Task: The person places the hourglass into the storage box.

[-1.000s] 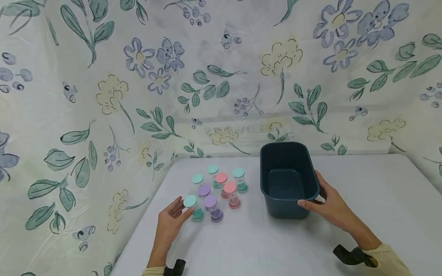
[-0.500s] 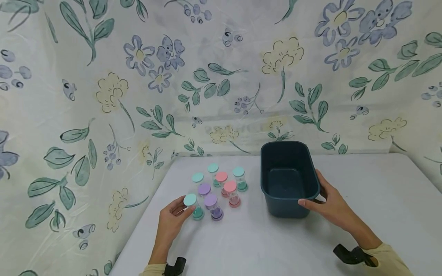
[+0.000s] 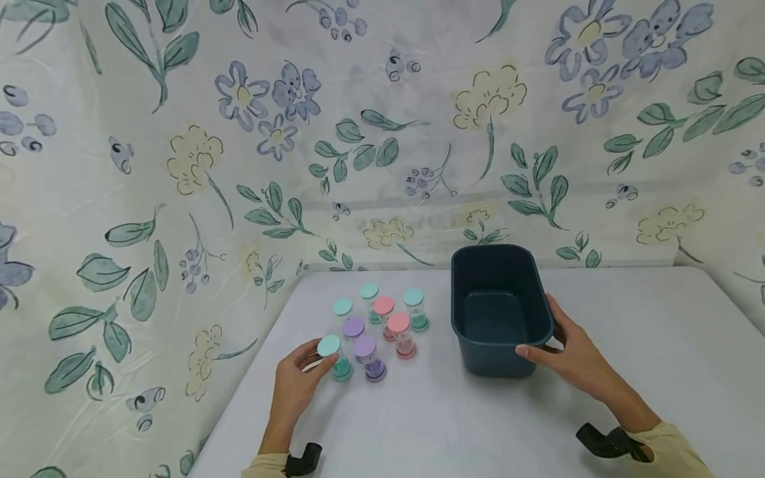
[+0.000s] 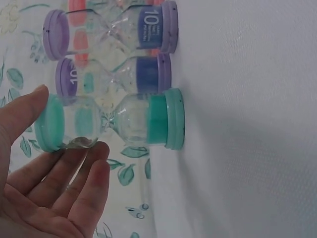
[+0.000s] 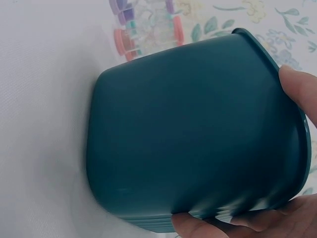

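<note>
My left hand [image 3: 295, 382] pinches a small sand timer [image 4: 111, 121] by its mint upper cap, thumb on one side and fingers on the other. The timer stands upright with green sand in its lower bulb. Right beside it is a purple-capped sand timer [image 3: 370, 360], with another purple timer [image 3: 354, 329] behind. At the right, my right hand [image 3: 568, 352] grips a dark teal plastic bin [image 3: 496, 362] at its near right corner, thumb over the rim and fingers against the outer side wall. The bin's inside shows bare in the head view.
Two pink-capped sand timers, one nearer [image 3: 404, 335] and one farther [image 3: 384, 309], stand between the hands with more mint-capped ones [image 3: 415, 309]. All are on a white-covered table [image 3: 418, 425]. A floral cloth [image 3: 382, 133] hangs behind the table.
My left hand's fingers have drawn in slightly around the mint-capped sand timer. My right hand and the bin stay in place.
</note>
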{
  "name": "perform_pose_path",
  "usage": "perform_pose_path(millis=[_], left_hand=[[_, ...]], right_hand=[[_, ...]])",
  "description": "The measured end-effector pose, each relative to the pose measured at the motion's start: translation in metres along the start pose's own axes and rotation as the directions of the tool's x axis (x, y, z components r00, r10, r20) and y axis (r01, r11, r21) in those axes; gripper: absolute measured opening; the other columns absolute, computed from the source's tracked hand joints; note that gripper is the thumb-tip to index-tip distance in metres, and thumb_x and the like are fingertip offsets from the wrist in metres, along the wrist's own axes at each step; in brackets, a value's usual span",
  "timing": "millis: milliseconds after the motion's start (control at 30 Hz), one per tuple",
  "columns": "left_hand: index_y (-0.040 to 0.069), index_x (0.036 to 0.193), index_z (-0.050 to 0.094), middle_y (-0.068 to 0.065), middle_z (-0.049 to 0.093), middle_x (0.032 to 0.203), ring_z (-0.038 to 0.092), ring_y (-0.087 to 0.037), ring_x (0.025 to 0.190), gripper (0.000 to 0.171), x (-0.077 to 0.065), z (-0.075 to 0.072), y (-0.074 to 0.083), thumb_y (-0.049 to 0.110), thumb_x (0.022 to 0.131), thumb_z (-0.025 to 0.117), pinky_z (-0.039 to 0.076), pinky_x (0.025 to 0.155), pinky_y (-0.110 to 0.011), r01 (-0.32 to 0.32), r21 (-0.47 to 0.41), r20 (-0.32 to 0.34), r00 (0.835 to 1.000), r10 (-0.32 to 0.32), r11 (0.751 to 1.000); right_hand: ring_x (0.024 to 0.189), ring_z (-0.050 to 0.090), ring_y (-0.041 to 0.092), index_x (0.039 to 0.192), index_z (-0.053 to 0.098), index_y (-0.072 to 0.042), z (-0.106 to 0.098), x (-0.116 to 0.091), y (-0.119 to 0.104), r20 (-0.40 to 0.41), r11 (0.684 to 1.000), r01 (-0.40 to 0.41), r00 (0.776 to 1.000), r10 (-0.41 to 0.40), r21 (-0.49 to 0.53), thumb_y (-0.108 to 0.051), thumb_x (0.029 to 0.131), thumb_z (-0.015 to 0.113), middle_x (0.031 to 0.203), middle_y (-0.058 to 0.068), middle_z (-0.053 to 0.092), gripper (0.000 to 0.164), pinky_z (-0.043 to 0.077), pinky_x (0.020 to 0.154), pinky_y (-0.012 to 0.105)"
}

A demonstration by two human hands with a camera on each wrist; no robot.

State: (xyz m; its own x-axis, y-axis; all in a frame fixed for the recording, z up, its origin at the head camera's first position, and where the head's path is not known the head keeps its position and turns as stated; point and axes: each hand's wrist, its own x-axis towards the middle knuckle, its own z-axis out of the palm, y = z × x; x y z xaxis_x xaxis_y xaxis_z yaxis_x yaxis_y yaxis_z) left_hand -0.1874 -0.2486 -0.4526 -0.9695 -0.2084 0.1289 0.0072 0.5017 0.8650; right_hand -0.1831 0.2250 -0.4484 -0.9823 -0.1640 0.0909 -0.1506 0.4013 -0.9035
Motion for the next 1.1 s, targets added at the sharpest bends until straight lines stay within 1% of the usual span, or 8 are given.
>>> perform_pose_path(millis=[133,233,400,533,633,833,1100], left_hand=[[0.004,0.135,0.066,-0.015,0.072,0.126,0.069,-0.016,0.11,0.055,0.002,-0.003,0.002,0.028,0.089,0.083,0.056,0.09,-0.015,0.001,0.03,-0.006,1.0,-0.001,1.0],[0.004,0.134,0.066,-0.015,0.072,0.124,0.069,-0.01,0.106,0.054,0.003,-0.008,0.006,0.028,0.089,0.083,0.057,0.09,-0.015,-0.017,0.044,-0.014,1.0,0.018,0.999],[0.007,0.133,0.068,-0.013,0.072,0.125,0.065,0.003,0.099,0.053,0.007,-0.015,0.018,0.031,0.089,0.083,0.055,0.087,-0.01,-0.032,0.031,-0.029,0.999,0.033,0.999],[0.007,0.132,0.068,-0.013,0.073,0.125,0.064,0.008,0.095,0.051,0.008,-0.02,0.03,0.03,0.089,0.083,0.054,0.085,-0.009,-0.05,0.038,-0.041,0.998,0.052,0.998],[0.006,0.131,0.069,-0.013,0.074,0.124,0.063,0.008,0.095,0.05,0.009,-0.022,0.041,0.029,0.089,0.083,0.053,0.085,-0.008,-0.066,0.051,-0.048,0.996,0.069,0.996],[0.007,0.13,0.07,-0.012,0.073,0.124,0.064,0.005,0.096,0.048,0.014,-0.022,0.062,0.031,0.09,0.082,0.052,0.085,-0.009,-0.102,0.045,-0.046,0.993,0.104,0.994],[0.008,0.127,0.071,-0.011,0.073,0.119,0.066,-0.003,0.1,0.046,0.024,-0.015,0.087,0.032,0.089,0.082,0.055,0.086,-0.012,-0.164,-0.005,0.009,0.986,0.164,0.986]], right_hand=[[0.15,0.026,0.059,0.166,-0.008,-0.011,0.001,0.0,0.001,0.004,1.0,0.003,1.0,-0.003,0.001,-0.029,0.094,0.077,0.172,0.028,0.009,0.113,0.048,0.105,0.061],[0.15,0.026,0.059,0.166,-0.008,-0.011,0.001,0.0,0.001,0.001,1.0,0.008,1.0,-0.008,-0.002,-0.029,0.094,0.077,0.172,0.028,0.009,0.113,0.048,0.104,0.061],[0.15,0.026,0.06,0.166,-0.007,-0.011,0.001,0.0,0.0,0.0,1.0,0.014,1.0,-0.014,-0.005,-0.027,0.094,0.077,0.172,0.028,0.009,0.112,0.048,0.104,0.061],[0.15,0.026,0.059,0.166,-0.007,-0.01,0.0,0.0,-0.002,0.003,1.0,0.014,1.0,-0.014,0.0,-0.027,0.094,0.077,0.172,0.027,0.008,0.112,0.048,0.104,0.06],[0.151,0.026,0.059,0.166,-0.007,-0.011,0.0,0.0,-0.003,0.003,1.0,0.019,1.0,-0.019,0.007,-0.026,0.094,0.077,0.172,0.027,0.008,0.112,0.048,0.104,0.061],[0.151,0.027,0.059,0.166,-0.007,-0.011,-0.001,-0.001,-0.003,0.0,1.0,0.025,1.0,-0.025,0.011,-0.027,0.094,0.077,0.172,0.027,0.009,0.112,0.048,0.104,0.061],[0.149,0.027,0.061,0.166,-0.006,-0.011,0.0,-0.001,-0.003,-0.007,1.0,0.021,1.0,-0.021,0.004,-0.027,0.094,0.078,0.172,0.028,0.01,0.112,0.048,0.103,0.062]])
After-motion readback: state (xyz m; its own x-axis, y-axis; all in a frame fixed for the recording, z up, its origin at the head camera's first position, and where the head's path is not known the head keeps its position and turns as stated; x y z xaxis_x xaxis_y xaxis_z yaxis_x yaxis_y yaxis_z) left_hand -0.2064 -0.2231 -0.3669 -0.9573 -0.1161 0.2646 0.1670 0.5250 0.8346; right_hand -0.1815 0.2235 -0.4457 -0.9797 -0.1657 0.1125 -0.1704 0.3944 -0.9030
